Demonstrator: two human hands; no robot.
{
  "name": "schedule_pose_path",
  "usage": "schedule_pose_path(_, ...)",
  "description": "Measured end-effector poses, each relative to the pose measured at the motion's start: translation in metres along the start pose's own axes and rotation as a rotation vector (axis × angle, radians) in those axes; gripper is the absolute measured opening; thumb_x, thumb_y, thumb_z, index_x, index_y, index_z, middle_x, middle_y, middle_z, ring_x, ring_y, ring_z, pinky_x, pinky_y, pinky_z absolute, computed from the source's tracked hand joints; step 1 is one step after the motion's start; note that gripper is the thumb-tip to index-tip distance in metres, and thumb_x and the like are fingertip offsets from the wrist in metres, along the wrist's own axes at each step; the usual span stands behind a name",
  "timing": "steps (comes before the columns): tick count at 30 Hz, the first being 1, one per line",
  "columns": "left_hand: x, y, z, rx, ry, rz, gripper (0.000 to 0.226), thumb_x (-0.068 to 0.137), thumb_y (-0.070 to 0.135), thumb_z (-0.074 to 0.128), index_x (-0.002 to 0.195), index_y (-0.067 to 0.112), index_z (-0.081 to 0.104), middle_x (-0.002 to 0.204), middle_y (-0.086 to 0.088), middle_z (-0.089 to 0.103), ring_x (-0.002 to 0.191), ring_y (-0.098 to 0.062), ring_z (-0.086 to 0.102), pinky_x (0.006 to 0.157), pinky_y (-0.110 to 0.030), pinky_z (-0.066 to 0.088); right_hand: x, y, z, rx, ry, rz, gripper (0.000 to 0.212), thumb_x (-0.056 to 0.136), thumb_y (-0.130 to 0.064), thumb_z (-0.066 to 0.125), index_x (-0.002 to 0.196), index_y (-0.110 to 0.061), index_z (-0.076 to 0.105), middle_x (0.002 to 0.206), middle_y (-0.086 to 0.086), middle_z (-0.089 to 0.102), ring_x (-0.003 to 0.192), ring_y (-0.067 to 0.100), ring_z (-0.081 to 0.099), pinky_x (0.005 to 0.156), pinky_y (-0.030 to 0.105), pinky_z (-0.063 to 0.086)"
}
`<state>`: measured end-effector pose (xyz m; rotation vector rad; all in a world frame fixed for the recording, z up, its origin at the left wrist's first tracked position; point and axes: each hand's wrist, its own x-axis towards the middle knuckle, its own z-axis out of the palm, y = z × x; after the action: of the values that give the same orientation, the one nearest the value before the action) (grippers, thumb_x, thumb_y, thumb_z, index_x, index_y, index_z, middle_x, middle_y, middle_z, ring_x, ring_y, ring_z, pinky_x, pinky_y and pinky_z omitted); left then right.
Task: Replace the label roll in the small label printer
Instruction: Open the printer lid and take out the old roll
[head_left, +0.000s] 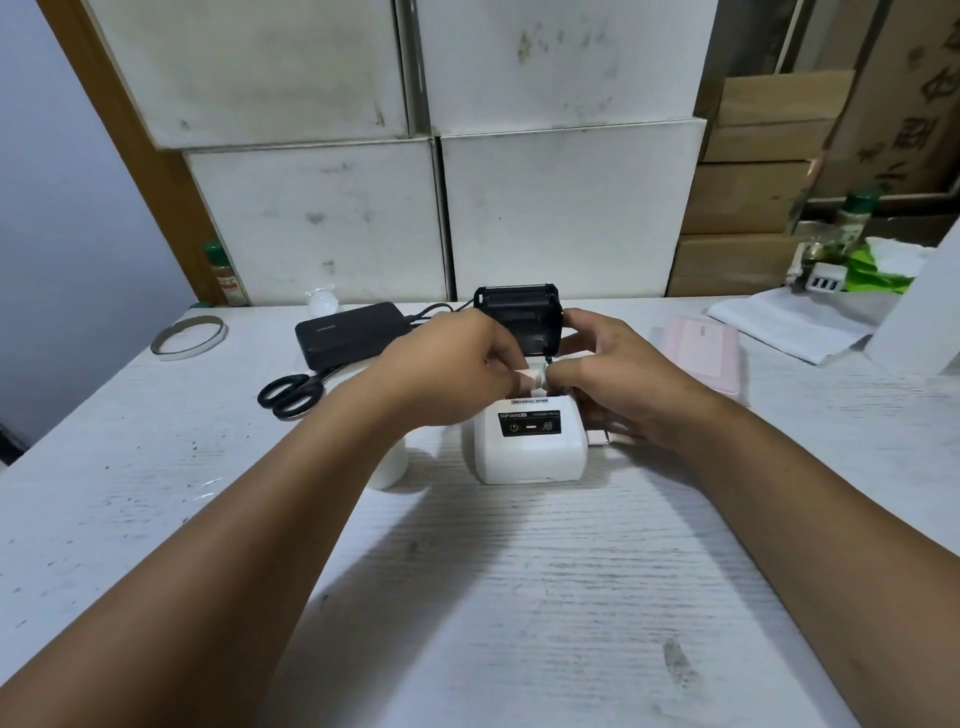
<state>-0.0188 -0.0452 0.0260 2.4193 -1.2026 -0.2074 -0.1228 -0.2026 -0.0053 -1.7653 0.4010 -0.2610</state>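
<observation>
Printer (530, 441): on table (519, 597); lid (519, 312) up
Left hand (452, 364): pinching roll (535, 375)
Right hand (618, 379): pinching roll too

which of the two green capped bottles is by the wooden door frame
The green-capped bottle at the table's far left, red-labelled, beside the wooden frame. The other bottle stands far right near the cardboard boxes.

One view only, head-worn, wide-angle. Looks forward and down across a white table (519, 597) from the person's side. Both forearms enter from the bottom corners and converge at frame centre, close to the lens. Label printer (530, 441) sits centre, near. White boxes (415, 156) fill the upper frame, facing the camera; straight edges bow toward the borders. Brown cartons (748, 202) upper right, wall at left edge. No second view to overlap.
</observation>
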Motion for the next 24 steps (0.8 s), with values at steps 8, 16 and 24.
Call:
schedule_pose_path(8, -0.038, -0.019, -0.004, -0.322, 0.318, 0.037, 0.024, 0.084, 0.063, 0.069, 0.094, 0.043, 0.075, 0.094, 0.026, 0.079, 0.082, -0.005, 0.076, 0.085, -0.045, 0.063, -0.001, 0.002, 0.0, -0.202, 0.067, -0.083, 0.074, 0.084, -0.012, 0.083, 0.144, -0.044, 0.053, 0.133, -0.006, 0.065, 0.08, 0.025, 0.079, 0.061, 0.041, 0.065)
schedule_pose_path(16, -0.057, -0.063, -0.01, -0.551, 0.365, -0.025, 0.026, 0.095, 0.027, 0.081, 0.12, 0.031, 0.076, 0.093, 0.003, 0.081, 0.08, -0.001, 0.07, 0.059, -0.025, 0.054, -0.011, -0.001, 0.016, -0.54, 0.294, -0.425, 0.096, 0.086, -0.029, 0.086, 0.164, -0.044, 0.033, 0.141, -0.012, 0.032, 0.085, 0.006, 0.06, 0.077, 0.007, 0.045)
schedule_pose_path(24, -0.064, -0.103, -0.021, -0.534, 0.457, -0.166, 0.013, 0.093, 0.022, 0.081, 0.104, 0.03, 0.079, 0.081, 0.005, 0.083, 0.085, -0.015, 0.08, 0.085, -0.036, 0.062, -0.026, -0.007, 0.029, -0.577, 0.196, -0.707, 0.062, 0.088, -0.018, 0.083, 0.146, -0.031, 0.065, 0.133, -0.007, 0.051, 0.1, -0.008, 0.057, 0.083, 0.001, 0.037)
